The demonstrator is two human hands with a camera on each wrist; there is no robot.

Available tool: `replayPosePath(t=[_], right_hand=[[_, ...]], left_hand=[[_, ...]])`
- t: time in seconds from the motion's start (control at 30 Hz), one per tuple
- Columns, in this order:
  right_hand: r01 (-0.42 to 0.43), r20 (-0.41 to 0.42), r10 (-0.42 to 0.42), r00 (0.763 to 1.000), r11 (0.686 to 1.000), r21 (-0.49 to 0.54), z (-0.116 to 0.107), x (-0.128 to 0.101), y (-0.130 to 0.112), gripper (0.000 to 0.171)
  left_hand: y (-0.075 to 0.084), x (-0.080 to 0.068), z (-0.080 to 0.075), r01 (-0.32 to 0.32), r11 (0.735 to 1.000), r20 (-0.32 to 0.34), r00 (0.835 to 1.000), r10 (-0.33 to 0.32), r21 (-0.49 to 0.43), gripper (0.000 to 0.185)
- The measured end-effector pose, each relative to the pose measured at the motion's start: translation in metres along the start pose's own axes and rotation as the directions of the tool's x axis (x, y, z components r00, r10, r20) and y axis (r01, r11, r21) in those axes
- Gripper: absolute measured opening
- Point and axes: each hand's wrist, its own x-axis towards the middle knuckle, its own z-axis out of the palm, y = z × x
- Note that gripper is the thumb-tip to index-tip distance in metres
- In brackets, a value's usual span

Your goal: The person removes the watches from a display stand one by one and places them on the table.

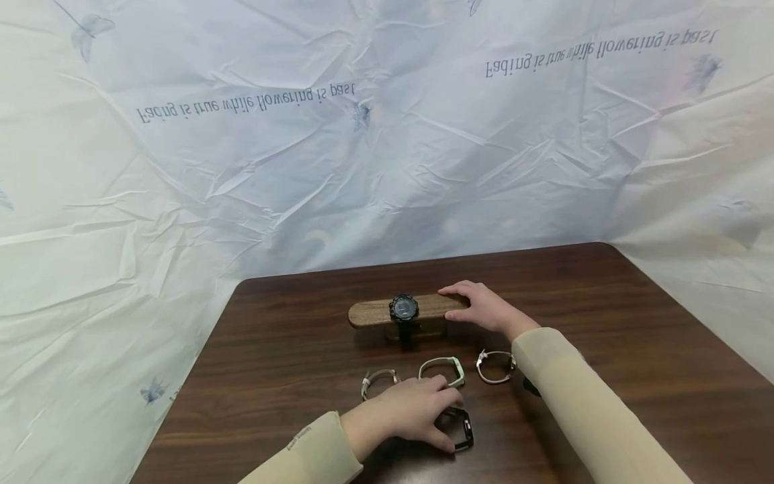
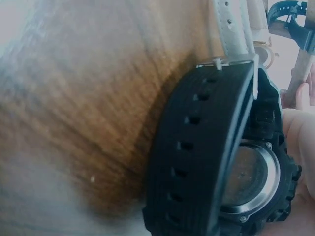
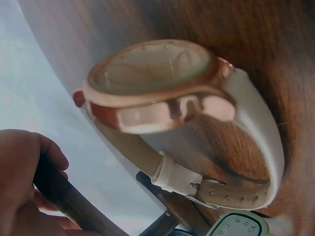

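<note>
A dark brown wooden table [image 1: 635, 349] is shown before a crumpled white printed backdrop [image 1: 387, 134]. The left hand [image 1: 411, 413] is laid over a black chunky rubber-strapped wristwatch [image 1: 461, 430] lying at the near side of the table; its fingers are curled about the case and strap, so the watch is gripped. In the left wrist view the same watch [image 2: 211, 162] is seen from behind, with a perforated ribbed strap and a round metal case back.

The right hand [image 1: 480, 308] is placed on the right end of a long oval wooden display bar [image 1: 377, 312], fingers curled over its edge and holding it. A second black round-faced sports watch [image 1: 404, 309] is buckled round the middle of that bar. Between the hands lie three more watches: a beige-strapped one [image 1: 377, 382], a pale green square-cased one [image 1: 443, 370], and a rose-gold one with a white strap [image 1: 494, 366], seen close in the right wrist view [image 3: 167, 98].

The gripped watch is judged light but bulky; its strap is flexible and grippy, its case rigid. The case sides are judged the surest hold, with the crystal, probably the most easily scratched part, best kept off the table. The display bar is judged stiff and top-heavy, and liable to tip if pushed at one end.
</note>
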Motion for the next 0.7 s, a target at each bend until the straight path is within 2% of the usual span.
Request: replayPosePath(t=[0.33,0.6,0.7], right_hand=[[-0.021,0.019,0.022,1.000,1.000,-0.013,-0.0020,0.0030,0.0020,0.056],[-0.014,0.027,0.015,1.000,1.000,-0.013,-0.0026,0.0037,0.0033,0.059],[-0.017,0.026,0.017,1.000,1.000,-0.012,-0.0020,0.0039,0.0033,0.059]], left_hand=[[-0.0028,-0.0017,-0.0066,0.019,0.998,-0.001,1.000,-0.019,-0.065,0.070],[-0.0050,-0.0044,-0.0030,0.029,0.994,-0.001,1.000,-0.029,-0.101,0.071],[-0.0072,-0.0059,-0.0038,0.034,0.988,-0.003,0.999,-0.035,-0.152,0.071]])
